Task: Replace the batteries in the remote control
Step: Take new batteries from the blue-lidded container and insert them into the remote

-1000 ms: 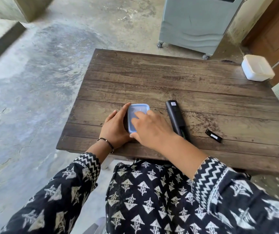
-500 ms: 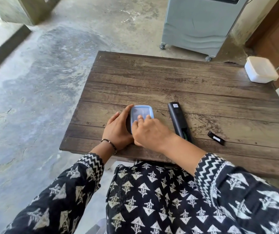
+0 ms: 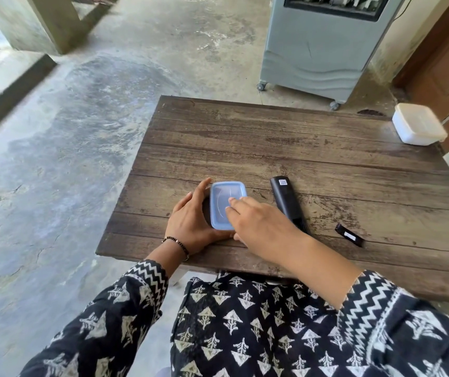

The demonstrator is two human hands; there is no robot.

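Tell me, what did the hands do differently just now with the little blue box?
The right hand slid its fingers back along the blue lid, then stretched them flat on it. The left hand kept gripping the box's side. The remote and battery cover stayed put.

Two hands were in view, the left hand (image 3: 190,224) and the right hand (image 3: 258,227). On the tabletop (image 3: 299,148) lay two lidded plastic boxes, one blue-lidded box (image 3: 224,195) and one white box (image 3: 419,127). There was one black remote control (image 3: 286,200) and one loose black battery cover (image 3: 349,235). One beaded bracelet (image 3: 177,243) showed.
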